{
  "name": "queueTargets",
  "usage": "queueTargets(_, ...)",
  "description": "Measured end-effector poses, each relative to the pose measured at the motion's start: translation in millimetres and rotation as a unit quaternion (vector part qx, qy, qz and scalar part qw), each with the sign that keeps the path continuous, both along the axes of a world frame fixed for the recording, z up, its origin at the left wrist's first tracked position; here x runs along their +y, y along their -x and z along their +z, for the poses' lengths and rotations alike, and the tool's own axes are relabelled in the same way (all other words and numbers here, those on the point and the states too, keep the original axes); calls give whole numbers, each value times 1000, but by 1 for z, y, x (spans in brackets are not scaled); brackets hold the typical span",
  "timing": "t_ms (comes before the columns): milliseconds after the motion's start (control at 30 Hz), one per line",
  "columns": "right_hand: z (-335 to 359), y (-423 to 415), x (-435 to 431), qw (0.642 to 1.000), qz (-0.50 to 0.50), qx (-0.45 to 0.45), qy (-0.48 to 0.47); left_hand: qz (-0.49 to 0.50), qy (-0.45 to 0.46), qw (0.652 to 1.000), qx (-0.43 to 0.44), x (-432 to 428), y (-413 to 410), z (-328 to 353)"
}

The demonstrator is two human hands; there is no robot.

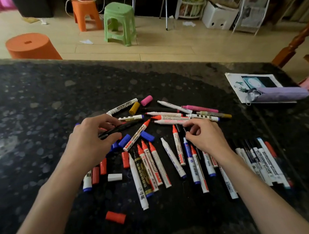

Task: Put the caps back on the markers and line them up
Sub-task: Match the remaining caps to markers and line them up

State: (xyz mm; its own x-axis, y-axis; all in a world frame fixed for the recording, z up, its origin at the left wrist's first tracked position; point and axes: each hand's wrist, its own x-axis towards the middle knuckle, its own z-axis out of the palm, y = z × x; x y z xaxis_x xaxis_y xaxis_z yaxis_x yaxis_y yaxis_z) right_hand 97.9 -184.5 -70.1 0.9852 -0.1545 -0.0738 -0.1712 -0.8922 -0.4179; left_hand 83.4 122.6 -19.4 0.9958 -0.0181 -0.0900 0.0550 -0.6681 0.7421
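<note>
Several uncapped markers (156,166) lie scattered on the dark stone table (32,103), with loose caps among them: red (115,217), white (115,177), blue (147,136), yellow (134,108), pink (146,100). My left hand (93,141) grips a black marker (124,127) lying across the pile. My right hand (204,136) pinches a small dark cap or pen tip above the markers; what it is, I cannot tell. A row of capped markers (262,162) lies side by side at the right.
A purple pencil case (280,94) lies on a printed sheet (236,82) at the table's far right. Beyond the far edge stand orange (32,47) and green (119,22) stools on the floor. A wooden chair post (299,40) rises at the right.
</note>
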Motion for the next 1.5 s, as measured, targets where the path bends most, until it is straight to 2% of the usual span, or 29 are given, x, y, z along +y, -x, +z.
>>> queueTargets(267, -8, -4, 6, 999, 21, -35, 21, -21, -23, 1000, 2, -7, 2, -4)
queueTargets(400, -9, -8, 14, 997, -1, -53, 58, -22, -25, 999, 1, -8, 3, -3)
queueTargets(600, -4, -6, 26, 997, -40, -45, 44, -28, -30, 999, 0, -9, 3, -5)
queueTargets(667, 5, -2, 24, 997, -36, -58, -35, -32, -27, 999, 1, -8, 2, -6)
queueTargets(767, 26, 12, 21, 967, 6, -47, -250, -44, -15, 999, -1, -9, 2, -6)
queueTargets(833, 35, 25, 21, 950, 57, -49, -303, -59, -7, 998, -6, -10, 3, -6)
queueTargets(933, 38, 40, 21, 946, 110, -56, -298, -94, 3, 995, -17, -14, 4, -6)
queueTargets(1167, 35, 54, 18, 950, 159, -70, -259, -146, 9, 989, -30, -19, 5, -4)
queueTargets(1500, 37, 57, 33, 950, 185, -76, -241, -178, 26, 983, -34, -25, 8, -4)
